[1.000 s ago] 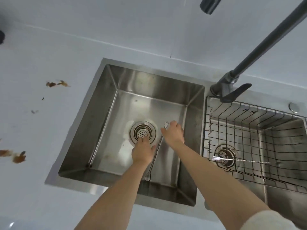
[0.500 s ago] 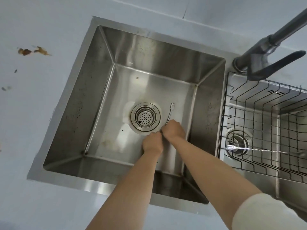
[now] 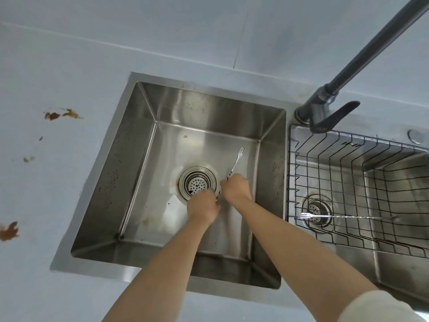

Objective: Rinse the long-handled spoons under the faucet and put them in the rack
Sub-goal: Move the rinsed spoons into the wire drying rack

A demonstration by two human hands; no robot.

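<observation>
A thin long-handled spoon [image 3: 236, 161] with a twisted stem and a forked tip lies slanted low in the left sink basin [image 3: 148, 182]. My right hand [image 3: 236, 188] is closed around its middle. My left hand [image 3: 203, 206] grips its lower end, which is hidden by the fingers. The forked tip points to the far right of the basin. A second long-handled spoon [image 3: 336, 217] lies across the wire rack [image 3: 348, 177] in the right basin. The dark faucet [image 3: 329, 112] stands behind the rack, and no water runs.
A round drain strainer [image 3: 197, 183] sits just left of my hands. The faucet's spout [image 3: 376, 47] reaches up and out of view at the top right. Brown stains [image 3: 62, 115] mark the pale counter at the left. My right sleeve [image 3: 376, 307] is white.
Both hands have closed on the spoon and raised its forked end off the basin floor. The camera has pulled back, showing more counter and wall.
</observation>
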